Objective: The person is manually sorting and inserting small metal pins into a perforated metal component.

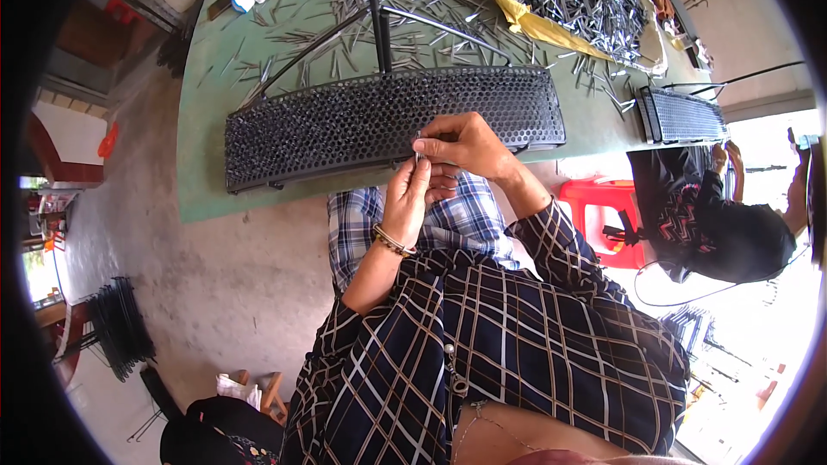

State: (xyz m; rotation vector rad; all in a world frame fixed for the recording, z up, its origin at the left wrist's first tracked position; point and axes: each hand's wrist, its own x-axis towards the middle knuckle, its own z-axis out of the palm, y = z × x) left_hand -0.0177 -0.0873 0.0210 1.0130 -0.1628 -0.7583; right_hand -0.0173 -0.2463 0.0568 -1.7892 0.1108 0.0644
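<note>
Evidently, left hand (pixel 407 196) and right hand (pixel 472 145) pinch slender piece(s) (pixel 419 156) at 5 o'clock of perforated tray (pixel 517 112); aligned tips should help.

Tray (pixel 362 120) on table (pixel 211 103), heap of strips (pixel 573 0) behind, rightward.

The person wore a dark navy top (pixel 525 327) crossed by a slanting grid of white and tan lines, its sleeves (pixel 558 245) in the same pattern ending on the forearms. A round, pearl-like bead (pixel 449 350) sat at the front, with a thin necklace (pixel 500 427) near the neckline. Blue-and-white plaid cloth (pixel 351 228) covered the legs, and a beaded bracelet (pixel 392 242) circled the wrist of the left hand (pixel 405 198).
</note>
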